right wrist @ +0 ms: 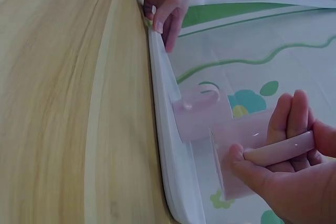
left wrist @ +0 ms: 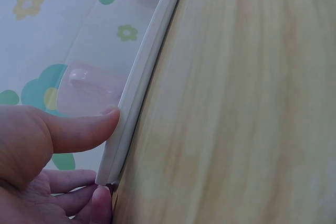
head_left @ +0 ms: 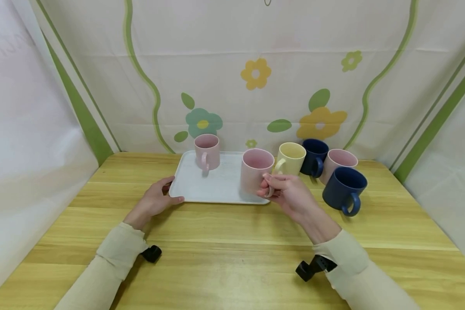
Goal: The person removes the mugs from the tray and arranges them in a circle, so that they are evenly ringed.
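Note:
A white rectangular tray (head_left: 201, 187) lies on the wooden table. My left hand (head_left: 155, 199) grips its near left corner, thumb on the rim and fingers at the edge, as the left wrist view shows. With my right hand (head_left: 288, 193) I hold a pink mug (head_left: 251, 174) by its handle, upright over the tray's right end. In the right wrist view a narrow gap seems to part that mug's base (right wrist: 216, 163) from the tray. Another pink mug (head_left: 211, 157) stands at the tray's back left, its handle facing me.
Right of the tray stand a yellow mug (head_left: 293, 157), a dark blue mug (head_left: 309, 161), a pink mug (head_left: 329, 170) and a nearer blue mug (head_left: 341, 193), close together. Behind the table (head_left: 224, 258) hangs a white flowered curtain (head_left: 217, 77).

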Tool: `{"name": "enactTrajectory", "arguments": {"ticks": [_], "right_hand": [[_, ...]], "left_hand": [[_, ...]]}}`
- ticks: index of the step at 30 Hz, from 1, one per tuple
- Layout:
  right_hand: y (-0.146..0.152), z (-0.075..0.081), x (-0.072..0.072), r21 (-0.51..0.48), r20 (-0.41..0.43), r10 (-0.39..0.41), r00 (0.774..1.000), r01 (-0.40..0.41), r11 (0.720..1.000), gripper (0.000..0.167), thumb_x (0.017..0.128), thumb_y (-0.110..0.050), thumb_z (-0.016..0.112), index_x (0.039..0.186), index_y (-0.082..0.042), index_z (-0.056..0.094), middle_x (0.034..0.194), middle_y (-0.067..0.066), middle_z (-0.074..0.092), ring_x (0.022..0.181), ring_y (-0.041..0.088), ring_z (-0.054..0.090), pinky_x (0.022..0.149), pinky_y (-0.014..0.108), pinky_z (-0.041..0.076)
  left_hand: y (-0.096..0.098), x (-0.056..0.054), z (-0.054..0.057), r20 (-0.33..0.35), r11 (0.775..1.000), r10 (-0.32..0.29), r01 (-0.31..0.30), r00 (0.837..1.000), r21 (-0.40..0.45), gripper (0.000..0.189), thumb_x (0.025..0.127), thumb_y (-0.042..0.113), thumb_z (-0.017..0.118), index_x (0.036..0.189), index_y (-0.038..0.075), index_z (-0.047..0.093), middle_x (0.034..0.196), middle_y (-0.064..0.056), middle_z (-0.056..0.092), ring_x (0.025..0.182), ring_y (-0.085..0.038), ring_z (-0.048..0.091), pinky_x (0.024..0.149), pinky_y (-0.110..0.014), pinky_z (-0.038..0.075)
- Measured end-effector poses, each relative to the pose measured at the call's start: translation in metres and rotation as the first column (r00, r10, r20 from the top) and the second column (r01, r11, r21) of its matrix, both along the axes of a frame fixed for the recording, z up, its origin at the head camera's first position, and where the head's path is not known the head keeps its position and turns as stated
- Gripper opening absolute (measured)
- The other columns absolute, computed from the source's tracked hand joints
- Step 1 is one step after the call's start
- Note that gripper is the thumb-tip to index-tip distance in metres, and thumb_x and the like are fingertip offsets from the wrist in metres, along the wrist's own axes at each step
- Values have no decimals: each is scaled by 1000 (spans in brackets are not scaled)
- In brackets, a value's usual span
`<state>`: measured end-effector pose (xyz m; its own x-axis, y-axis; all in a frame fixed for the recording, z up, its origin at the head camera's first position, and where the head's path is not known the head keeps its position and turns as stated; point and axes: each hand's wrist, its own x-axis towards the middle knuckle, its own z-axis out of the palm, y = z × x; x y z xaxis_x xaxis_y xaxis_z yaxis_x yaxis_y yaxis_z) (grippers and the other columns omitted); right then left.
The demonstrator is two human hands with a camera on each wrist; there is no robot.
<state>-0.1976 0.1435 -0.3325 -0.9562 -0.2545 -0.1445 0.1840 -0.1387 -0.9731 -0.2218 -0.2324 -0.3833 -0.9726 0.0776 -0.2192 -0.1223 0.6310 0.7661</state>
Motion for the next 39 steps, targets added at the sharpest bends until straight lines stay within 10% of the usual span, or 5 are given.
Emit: {"name": "enactTrajectory", "arguments": {"ticks": [23,39], "right_hand": [[67,-3,29,94,-15,-51,999,52,994,27,108,-28,63,96,-10,78,87,-2,75,89,12,72,92,27,60],[88,-21,25,-66,68,-129,989,134,989,24,112,-17,55,101,-12,75,92,-2,74,86,11,74,91,26,60]], "left_hand": [[0,0,0,5,1000,4,-4,1000,13,92,98,23,77,168,0,21,165,-30,38,149,-45,39,125,-60,33],[0,-1,-1,9,1000,12,-12,1000,21,92,98,23,77,169,2,22,165,-28,38,149,-43,39,126,-60,32]]}}
